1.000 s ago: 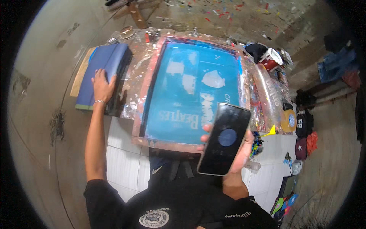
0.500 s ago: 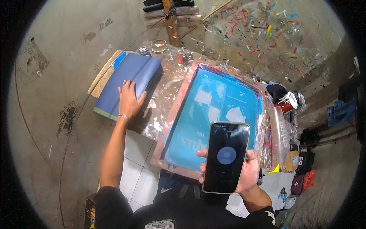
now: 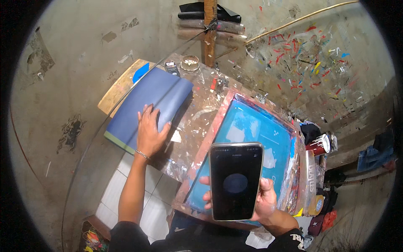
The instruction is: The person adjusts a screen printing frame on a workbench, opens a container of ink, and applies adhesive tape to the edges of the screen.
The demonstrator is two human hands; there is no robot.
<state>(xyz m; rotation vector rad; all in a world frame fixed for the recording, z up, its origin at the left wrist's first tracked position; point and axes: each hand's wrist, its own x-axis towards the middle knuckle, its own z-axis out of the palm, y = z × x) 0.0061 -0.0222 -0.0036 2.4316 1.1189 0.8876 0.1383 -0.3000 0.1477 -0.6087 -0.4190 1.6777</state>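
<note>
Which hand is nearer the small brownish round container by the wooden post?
Left. The left hand lies on the blue, green-edged rectangular sheet, short of the container; the right hand, holding a black-screened rectangular phone, is farther off, nearer the body.

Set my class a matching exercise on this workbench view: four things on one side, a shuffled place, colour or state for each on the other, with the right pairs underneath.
Column one
1. Left hand
2. Phone
3. Framed screen
4. Wooden post

Column two
A. Turquoise, partly hidden by the thing held in front of it
B. Brown, with rolls showing on both sides of it
C. Palm down on a blue-topped object
D. Held in the right hand

Right pairs: 1-C, 2-D, 3-A, 4-B
</note>
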